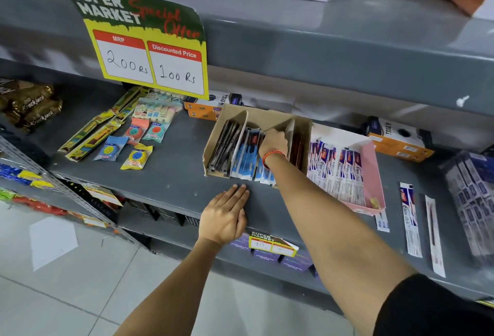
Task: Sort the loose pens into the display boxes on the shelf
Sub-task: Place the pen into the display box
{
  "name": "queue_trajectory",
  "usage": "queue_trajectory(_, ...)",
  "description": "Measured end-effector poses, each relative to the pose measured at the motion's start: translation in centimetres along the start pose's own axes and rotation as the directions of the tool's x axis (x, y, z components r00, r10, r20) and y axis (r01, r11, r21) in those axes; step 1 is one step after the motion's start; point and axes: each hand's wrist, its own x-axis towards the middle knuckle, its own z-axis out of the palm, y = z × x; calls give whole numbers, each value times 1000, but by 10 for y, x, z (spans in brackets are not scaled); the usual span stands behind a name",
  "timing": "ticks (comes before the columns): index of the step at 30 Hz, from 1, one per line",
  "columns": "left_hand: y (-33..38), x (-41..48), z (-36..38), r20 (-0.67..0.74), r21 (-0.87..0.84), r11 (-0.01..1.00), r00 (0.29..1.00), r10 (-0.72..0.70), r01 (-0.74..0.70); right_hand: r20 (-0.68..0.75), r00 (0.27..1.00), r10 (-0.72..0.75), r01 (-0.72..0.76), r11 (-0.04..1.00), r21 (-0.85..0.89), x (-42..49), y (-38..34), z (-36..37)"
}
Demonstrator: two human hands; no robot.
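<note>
My right hand [274, 143] reaches into the brown cardboard box [270, 116], its fingers [268, 132] curled together at the divider between the middle and right compartments; whether they pinch a pen there I cannot tell, because the knuckles hide the tips. A red thread band [271, 156] circles that wrist. My left hand [227, 215] lies flat on the grey shelf [171, 175], fingers straight and side by side, holding nothing, just in front of the box.

The box has three compartments: dark pens [223, 146] on the left, blue-and-white packed pens [246, 159] in the middle right under my right hand, and reddish-brown pens [298, 148] on the right. Touching its right side stands a pink box [371, 172] full of white packed pens [339, 172] printed "click".

Three loose pens remain on the shelf, well to the right of both hands: a short one [382, 222] poking out under the pink box, a long one [411, 220] with the same "click" print, and a plain whitish one [434, 237] beside it.

Behind sit orange boxes [203, 111] marked "TRIO". To the left lie four round toys in packets [136, 156] and dark snack packs [32, 108] reading "Krackjack". Above hangs a sign [149, 49]: "SUPER MARKET Special Offer, MRP 200 Rs, Discounted Price 100 Rs". A smaller "SUPER MARKET" tag [271, 245] sits on the shelf edge below.
</note>
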Motion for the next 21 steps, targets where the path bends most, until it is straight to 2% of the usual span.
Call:
queue_trajectory(5, 0, 0, 0, -9, 0, 1000, 1000, 4, -4, 8, 978, -209, 205, 951, -230, -8, -4, 4)
queue_trajectory(7, 0, 0, 0, -14, 2, 1000, 1000, 2, -2, 78, 946, -313, 321, 892, -317, -15, -4, 9)
queue_trajectory(10, 0, 0, 1, -2, 1, 1000, 1000, -1, 1, 226, 900, -373, 432, 834, -344, -21, 1, 18)
queue_trajectory(12, 0, 0, 1, 1, -1, 1000, 1000, -5, 5, 269, 889, -371, 447, 833, -328, -23, 4, 23)
queue_trajectory(21, 1, -2, -1, 6, 3, 1000, 1000, -8, 8, 279, 900, -335, 408, 872, -271, -28, 10, 23)
